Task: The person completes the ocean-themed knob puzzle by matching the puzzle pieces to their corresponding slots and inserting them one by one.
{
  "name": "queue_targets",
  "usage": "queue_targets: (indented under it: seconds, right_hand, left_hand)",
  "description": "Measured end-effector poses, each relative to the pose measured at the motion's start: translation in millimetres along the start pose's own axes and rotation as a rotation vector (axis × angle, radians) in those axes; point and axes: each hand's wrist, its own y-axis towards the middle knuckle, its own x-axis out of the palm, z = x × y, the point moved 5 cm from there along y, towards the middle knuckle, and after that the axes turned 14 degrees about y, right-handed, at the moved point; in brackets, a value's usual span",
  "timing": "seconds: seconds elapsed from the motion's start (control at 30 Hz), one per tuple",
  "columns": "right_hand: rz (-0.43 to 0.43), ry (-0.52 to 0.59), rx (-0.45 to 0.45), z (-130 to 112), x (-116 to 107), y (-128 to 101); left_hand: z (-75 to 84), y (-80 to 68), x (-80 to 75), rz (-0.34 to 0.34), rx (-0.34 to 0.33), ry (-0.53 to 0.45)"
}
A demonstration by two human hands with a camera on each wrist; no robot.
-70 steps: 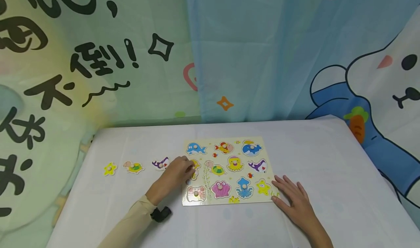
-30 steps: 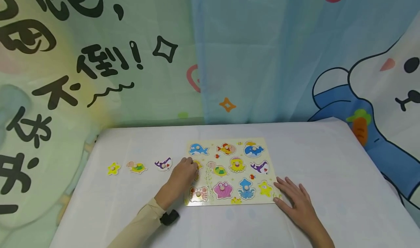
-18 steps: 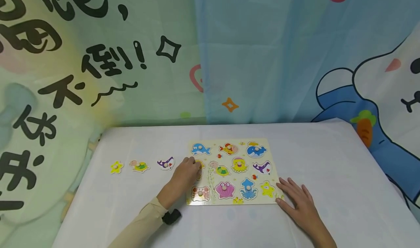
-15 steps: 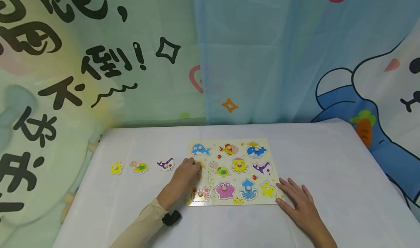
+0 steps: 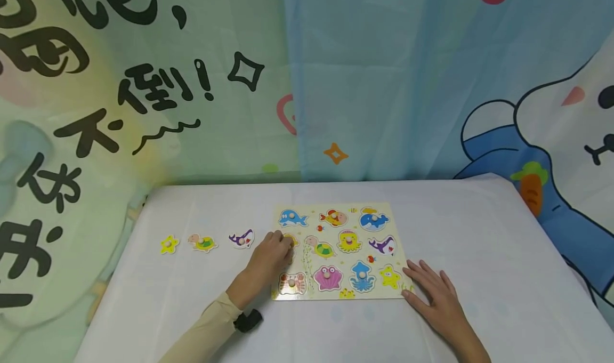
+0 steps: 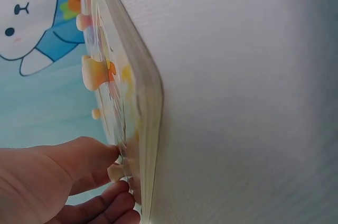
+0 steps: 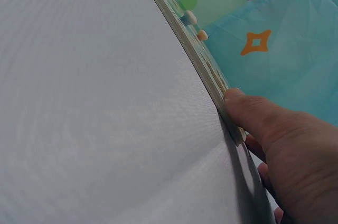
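Note:
A cream peg puzzle board (image 5: 379,295) with sea-animal shapes lies flat on the table. At its left side my left hand (image 5: 269,259) pinches the small wooden knob (image 6: 115,172) of a yellow puzzle piece (image 5: 290,240), mostly hidden behind the fingers. My right hand (image 5: 434,295) rests at the board's lower right corner with fingers spread; in the right wrist view its thumb (image 7: 248,109) touches the board's edge. Left of the board lie three loose knobbed pieces: a yellow starfish (image 5: 169,244), a green turtle (image 5: 203,242) and a purple whale (image 5: 242,239).
A white cloth covers the table (image 5: 336,336). Several knobbed pieces sit in the board, among them a pink shell (image 5: 328,278) and a yellow octopus (image 5: 348,241). Behind the table hangs a printed curtain (image 5: 364,86). A black device (image 5: 247,321) is on the left wrist.
The head view has shifted slightly, so everything appears a little further right than at first. Both hands stay at the same spots on the board, and the loose pieces have not moved.

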Motion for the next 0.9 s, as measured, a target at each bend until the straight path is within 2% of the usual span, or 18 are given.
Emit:
queue_targets:
  seconds: [0.2,0.4,0.7,0.8,0.9]
  right_hand:
    - [-0.009,0.000,0.008,-0.9,-0.5,0.8]
    - [-0.006,-0.010,0.001,-1.2,0.4,0.2]
    - [-0.015,0.004,0.020,-2.8,-0.7,1.3]
    - [-0.018,0.005,0.025,-2.3,-0.4,1.0]
    - [-0.016,0.004,0.022,-2.1,-0.1,1.0]
  left_hand:
    - [-1.3,0.4,-0.6,-0.022,-0.007,-0.026]
    - [-5.7,0.7,0.7,-0.085,-0.018,-0.097]
    - [-6.6,0.8,1.3,-0.097,-0.023,-0.120]
    - [-6.7,-0.7,2.2,-0.126,-0.011,-0.133]
    - [-7.7,-2.9,3.2,-0.189,0.000,-0.169]
